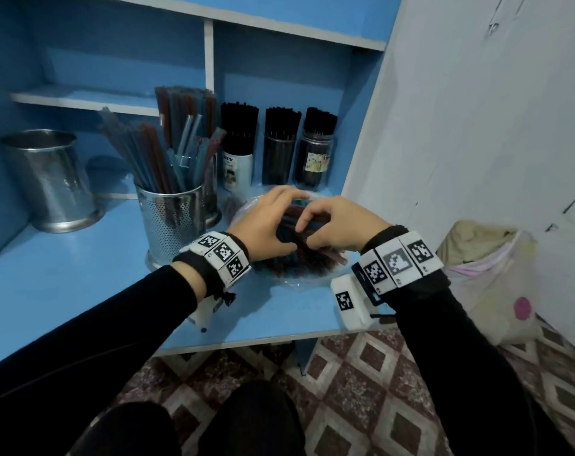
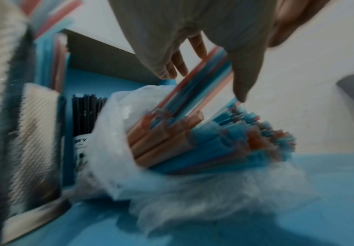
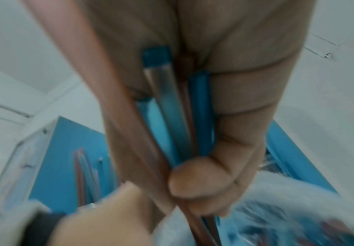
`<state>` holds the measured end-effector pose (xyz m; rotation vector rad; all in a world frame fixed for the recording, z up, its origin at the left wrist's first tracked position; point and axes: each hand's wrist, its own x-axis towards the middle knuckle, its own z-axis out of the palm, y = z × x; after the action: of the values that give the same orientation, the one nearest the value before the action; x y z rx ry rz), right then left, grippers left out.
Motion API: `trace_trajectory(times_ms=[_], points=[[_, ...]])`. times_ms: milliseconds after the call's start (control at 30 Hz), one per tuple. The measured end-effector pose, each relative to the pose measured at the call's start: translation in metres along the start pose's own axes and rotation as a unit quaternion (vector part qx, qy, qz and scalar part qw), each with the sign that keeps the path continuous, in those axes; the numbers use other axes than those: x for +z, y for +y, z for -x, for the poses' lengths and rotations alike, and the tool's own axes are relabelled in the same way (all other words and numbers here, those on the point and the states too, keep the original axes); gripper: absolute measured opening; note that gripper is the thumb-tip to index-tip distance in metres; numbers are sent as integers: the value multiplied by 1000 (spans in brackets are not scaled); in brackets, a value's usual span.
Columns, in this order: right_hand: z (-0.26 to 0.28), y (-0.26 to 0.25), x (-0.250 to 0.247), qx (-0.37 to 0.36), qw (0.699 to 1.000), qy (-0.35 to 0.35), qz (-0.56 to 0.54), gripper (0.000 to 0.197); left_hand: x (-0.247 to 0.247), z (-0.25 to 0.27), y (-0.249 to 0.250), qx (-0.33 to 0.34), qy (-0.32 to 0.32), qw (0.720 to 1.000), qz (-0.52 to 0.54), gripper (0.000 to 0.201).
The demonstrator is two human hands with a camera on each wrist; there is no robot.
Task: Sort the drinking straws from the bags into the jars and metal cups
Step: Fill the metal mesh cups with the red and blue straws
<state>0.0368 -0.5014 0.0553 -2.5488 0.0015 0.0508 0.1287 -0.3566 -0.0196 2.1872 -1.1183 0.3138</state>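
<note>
A clear plastic bag (image 1: pixel 281 280) of red and blue straws (image 2: pixel 192 141) lies on the blue shelf (image 1: pixel 82 291). My right hand (image 1: pixel 312 222) grips a small bunch of blue and red straws (image 3: pixel 171 108) above the bag, thumb pressed across them. My left hand (image 1: pixel 273 222) arches over the same bundle, with fairly straight fingers (image 2: pixel 180 66) on the far side and the thumb on the near side. Left of the bag stands a perforated metal cup (image 1: pixel 172 218) full of coloured straws. Behind it are three jars (image 1: pixel 279 153) of black straws. An empty metal cup (image 1: pixel 49 182) stands at far left.
A second metal cup of red and blue straws (image 1: pixel 187 106) stands behind the first. A white wall (image 1: pixel 460 126) closes the shelf's right side. A cloth sack (image 1: pixel 490 274) sits on the patterned floor (image 1: pixel 361 390) beyond the shelf's front edge.
</note>
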Motion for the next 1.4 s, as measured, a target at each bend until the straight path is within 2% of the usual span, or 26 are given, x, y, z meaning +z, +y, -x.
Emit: trace_trajectory(times_ms=[100,233,333,433,467,533,600,700,767,833,900,967,1033,1100,1167,1233,1267,1300,1367,1400], points=[[20,-11,-15,-24,999,-15,26,28,8,-16,10,20,-1,999,36,79],[42,-23,-37,-87,996,-8,14,39,11,-28,19,6,53,990,134,45],[57,-36,-51,-166,981,103,3,46,4,-33,25,-28,89,983,157,28],[65,-51,-54,-268,944,188,-47,38,-10,-32,36,-43,125,971,199,40],[65,-56,-54,-294,932,201,-62,33,-15,-31,42,-44,138,963,227,34],[61,-65,-50,-331,908,233,-111,24,-27,-25,53,-46,155,946,280,8],[53,-74,-46,-352,880,272,-168,23,-37,-17,59,-39,167,937,303,29],[38,-86,-37,-369,850,322,-193,40,-48,0,56,-34,151,931,331,30],[27,-90,-27,-371,847,340,-170,49,-48,13,44,-58,137,932,330,29],[16,-91,-13,-354,859,343,-138,49,-45,28,29,-87,126,928,340,27],[7,-91,4,-325,885,320,-91,39,-41,41,13,-120,117,923,345,27],[0,-89,20,-289,922,252,-45,34,-34,54,-5,-155,100,925,333,26],[-5,-87,33,-267,946,181,-6,43,-25,66,-20,-183,73,931,307,24],[-8,-85,40,-270,951,152,2,57,-19,74,-27,-196,61,935,289,24],[-11,-84,41,-261,953,145,-53,75,-22,79,-27,-192,63,934,294,22],[-13,-83,40,-231,955,140,-123,87,-31,79,-24,-175,52,936,299,10],[-15,-82,39,-219,957,129,-139,83,-37,78,-22,-162,33,941,294,5],[-16,-81,38,-214,959,99,-158,73,-44,78,-19,-149,9,949,279,14],[-18,-79,40,-205,955,13,-215,51,-53,78,-14,-129,-37,958,252,12],[-19,-78,44,-203,950,-19,-235,40,-58,79,-11,-114,-36,960,252,15]])
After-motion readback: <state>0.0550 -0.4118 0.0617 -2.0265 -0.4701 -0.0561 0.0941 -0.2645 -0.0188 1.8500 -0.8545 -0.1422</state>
